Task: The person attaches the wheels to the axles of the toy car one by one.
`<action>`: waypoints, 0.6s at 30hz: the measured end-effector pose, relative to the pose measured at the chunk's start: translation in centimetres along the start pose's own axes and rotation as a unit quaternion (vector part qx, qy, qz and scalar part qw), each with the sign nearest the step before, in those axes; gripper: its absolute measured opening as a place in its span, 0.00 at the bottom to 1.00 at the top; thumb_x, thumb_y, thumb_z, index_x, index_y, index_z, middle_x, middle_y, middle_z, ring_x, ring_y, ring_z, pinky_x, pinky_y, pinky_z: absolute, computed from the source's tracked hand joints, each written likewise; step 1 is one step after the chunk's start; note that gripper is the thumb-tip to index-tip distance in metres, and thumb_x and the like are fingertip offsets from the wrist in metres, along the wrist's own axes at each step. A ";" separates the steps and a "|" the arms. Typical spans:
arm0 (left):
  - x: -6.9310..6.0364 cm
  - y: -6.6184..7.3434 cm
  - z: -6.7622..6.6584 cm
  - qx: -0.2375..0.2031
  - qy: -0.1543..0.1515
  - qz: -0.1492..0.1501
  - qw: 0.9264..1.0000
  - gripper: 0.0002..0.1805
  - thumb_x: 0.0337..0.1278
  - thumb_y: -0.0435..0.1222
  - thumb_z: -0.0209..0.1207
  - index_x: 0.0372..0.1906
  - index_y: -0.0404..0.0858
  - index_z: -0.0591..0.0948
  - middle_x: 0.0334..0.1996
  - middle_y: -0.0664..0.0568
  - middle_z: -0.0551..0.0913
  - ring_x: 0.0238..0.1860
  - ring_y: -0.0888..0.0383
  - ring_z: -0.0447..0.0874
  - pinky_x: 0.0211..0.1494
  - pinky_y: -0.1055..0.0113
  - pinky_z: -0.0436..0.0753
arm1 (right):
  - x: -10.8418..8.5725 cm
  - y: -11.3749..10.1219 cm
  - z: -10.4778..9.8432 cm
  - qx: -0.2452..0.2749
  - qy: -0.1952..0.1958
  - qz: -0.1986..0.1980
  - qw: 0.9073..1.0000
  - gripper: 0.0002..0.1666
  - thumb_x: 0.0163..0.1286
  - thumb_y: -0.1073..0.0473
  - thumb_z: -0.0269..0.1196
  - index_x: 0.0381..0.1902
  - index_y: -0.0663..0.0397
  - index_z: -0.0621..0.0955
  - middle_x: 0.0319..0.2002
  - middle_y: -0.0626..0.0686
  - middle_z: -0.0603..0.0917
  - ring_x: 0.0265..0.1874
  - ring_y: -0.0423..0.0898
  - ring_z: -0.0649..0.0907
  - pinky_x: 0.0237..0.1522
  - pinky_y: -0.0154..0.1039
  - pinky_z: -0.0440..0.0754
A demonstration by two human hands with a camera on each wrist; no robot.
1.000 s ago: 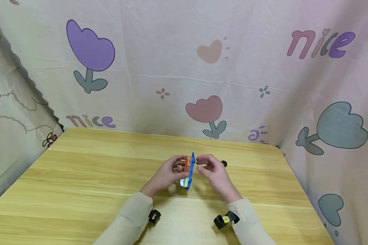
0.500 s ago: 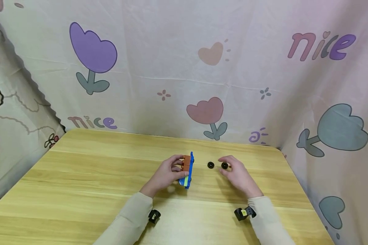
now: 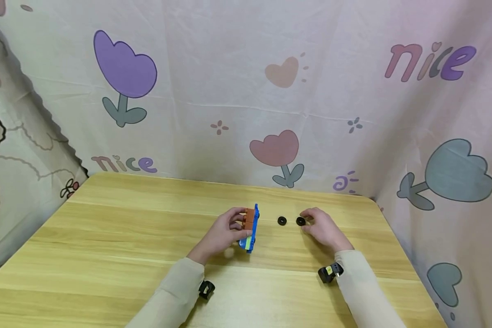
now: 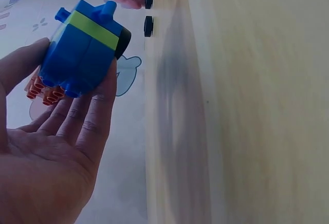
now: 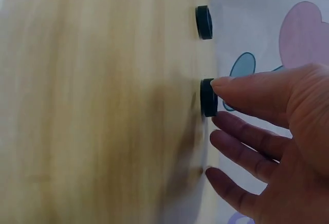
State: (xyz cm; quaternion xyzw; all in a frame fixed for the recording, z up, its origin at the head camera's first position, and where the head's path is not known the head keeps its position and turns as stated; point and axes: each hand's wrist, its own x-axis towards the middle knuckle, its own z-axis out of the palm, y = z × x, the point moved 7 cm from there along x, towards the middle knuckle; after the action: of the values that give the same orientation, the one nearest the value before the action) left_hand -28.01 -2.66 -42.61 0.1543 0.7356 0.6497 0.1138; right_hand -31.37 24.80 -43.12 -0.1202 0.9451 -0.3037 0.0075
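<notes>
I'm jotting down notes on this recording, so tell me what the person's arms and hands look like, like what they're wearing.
The left hand and right hand are both bare, without gloves. The left sleeve and right sleeve are long and plain cream-beige. Each wrist carries a small black device; the right one shows a yellow patch. No cables are visible.

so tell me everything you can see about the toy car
The toy car is blue and looks plastic, with a lime-green stripe across it, orange blocks whose studs point toward the palm, and at least one dark wheel. The left hand grips it between thumb and fingers. It is tilted and appears raised above the wooden table.
</notes>
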 end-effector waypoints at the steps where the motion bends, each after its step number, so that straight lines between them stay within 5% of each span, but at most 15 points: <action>1: 0.0 0.0 0.0 0.001 0.000 -0.001 1.000 0.34 0.58 0.30 0.67 0.69 0.34 0.67 0.52 0.42 0.78 0.43 0.50 0.80 0.46 0.59 0.82 | 0.1 0.0 0.0 -0.003 0.002 -0.001 1.000 0.23 0.61 0.69 0.67 0.55 0.67 0.79 0.49 0.62 0.79 0.51 0.61 0.78 0.57 0.59 0.72; 18: 0.1 -0.5 0.0 0.014 -0.004 -0.004 1.000 0.35 0.58 0.29 0.66 0.69 0.33 0.66 0.51 0.44 0.78 0.43 0.51 0.80 0.46 0.58 0.83 | 1.2 0.0 0.9 -0.050 -0.004 0.007 0.999 0.19 0.60 0.68 0.67 0.50 0.66 0.80 0.45 0.60 0.77 0.46 0.57 0.78 0.55 0.55 0.74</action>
State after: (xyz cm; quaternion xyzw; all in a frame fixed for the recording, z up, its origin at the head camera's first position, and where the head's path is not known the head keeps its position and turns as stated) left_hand -28.11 -2.68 -43.09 0.1553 0.7450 0.6380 0.1172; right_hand -32.46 23.96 -43.78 -0.1154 0.9598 -0.2556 0.0076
